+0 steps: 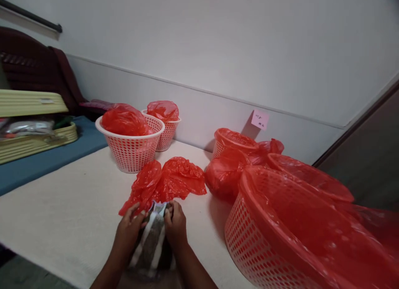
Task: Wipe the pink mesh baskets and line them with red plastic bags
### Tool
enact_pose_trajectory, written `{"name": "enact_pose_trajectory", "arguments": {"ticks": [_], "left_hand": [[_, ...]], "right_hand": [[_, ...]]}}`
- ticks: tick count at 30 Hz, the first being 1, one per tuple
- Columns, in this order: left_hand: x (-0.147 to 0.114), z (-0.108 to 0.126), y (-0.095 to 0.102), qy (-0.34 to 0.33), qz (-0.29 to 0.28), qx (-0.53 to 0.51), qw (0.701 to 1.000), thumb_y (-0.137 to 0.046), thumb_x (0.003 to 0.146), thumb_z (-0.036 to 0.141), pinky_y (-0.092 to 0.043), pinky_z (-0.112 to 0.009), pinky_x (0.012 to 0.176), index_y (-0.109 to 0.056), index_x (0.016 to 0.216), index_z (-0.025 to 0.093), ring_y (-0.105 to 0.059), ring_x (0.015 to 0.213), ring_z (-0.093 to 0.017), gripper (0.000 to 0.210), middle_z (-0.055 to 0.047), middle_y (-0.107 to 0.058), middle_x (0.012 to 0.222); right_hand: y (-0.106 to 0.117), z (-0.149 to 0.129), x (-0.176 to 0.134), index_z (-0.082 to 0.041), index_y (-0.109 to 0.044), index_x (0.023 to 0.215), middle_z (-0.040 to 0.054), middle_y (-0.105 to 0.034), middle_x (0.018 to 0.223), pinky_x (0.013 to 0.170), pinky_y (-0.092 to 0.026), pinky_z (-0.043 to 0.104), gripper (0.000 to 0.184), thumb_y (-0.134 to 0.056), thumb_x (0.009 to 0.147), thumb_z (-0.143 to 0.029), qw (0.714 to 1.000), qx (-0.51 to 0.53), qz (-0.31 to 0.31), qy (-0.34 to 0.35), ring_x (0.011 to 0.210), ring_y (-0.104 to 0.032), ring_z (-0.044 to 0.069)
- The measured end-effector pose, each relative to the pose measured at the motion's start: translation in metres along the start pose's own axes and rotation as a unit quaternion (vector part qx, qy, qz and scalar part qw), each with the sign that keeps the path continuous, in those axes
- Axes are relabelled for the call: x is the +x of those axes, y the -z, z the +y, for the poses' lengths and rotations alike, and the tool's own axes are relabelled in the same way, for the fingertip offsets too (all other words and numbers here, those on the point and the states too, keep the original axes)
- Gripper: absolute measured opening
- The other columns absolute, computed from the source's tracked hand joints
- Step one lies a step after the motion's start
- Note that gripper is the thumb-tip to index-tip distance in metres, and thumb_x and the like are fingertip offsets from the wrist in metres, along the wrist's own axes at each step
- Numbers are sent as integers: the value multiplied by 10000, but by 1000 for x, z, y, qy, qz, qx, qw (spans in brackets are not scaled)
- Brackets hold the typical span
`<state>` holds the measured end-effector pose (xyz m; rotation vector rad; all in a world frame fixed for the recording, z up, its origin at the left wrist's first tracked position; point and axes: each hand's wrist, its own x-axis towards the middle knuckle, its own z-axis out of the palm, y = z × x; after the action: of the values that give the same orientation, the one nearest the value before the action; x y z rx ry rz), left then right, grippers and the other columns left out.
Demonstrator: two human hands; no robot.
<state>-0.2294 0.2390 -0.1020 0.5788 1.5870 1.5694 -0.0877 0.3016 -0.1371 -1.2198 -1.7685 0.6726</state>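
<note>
Near the front edge of the table, both hands grip the upper edge of a dark grey-green striped cloth [151, 244] with white bands. My left hand [130, 224] is closed on its left top corner, and my right hand [176, 220] pinches the right one. Between them a pale bluish edge shows, slightly parted. The cloth's lower end is blurred, and I cannot tell what kind of piece it is. Just beyond my hands lies a crumpled red plastic bag [174, 179] on the white tabletop [77, 201].
Red-lined perforated baskets [246, 222] crowd the right side, with a bulging red bag [226, 170] beside them. Two white baskets [132, 154] holding red bags stand at the back left. Yellow trays [34, 145] sit on a blue surface [90, 135]. A pink note [260, 119] is on the wall.
</note>
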Motion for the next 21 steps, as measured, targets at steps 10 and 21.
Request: {"name": "enact_pose_trajectory", "arguments": {"ticks": [10, 21], "left_hand": [[0, -3, -8, 19, -60, 153, 986, -553, 739, 415, -478, -302, 966, -571, 1161, 154, -597, 1185, -249, 497, -131, -645, 1271], [0, 0, -13, 7, -66, 246, 967, -503, 705, 495, -489, -315, 945, -579, 1135, 174, -615, 1145, -264, 542, -102, -693, 1169]], "right_hand": [[2, 22, 37, -176, -256, 1496, 127, -598, 1304, 887, -491, 365, 738, -465, 791, -107, 983, -149, -2, -108, 1080, -639, 249], [1, 29, 46, -201, -643, 900, 54, -698, 912, 706, -457, 287, 178, -506, 796, -155, 972, -210, 3, -108, 831, -657, 209]]}}
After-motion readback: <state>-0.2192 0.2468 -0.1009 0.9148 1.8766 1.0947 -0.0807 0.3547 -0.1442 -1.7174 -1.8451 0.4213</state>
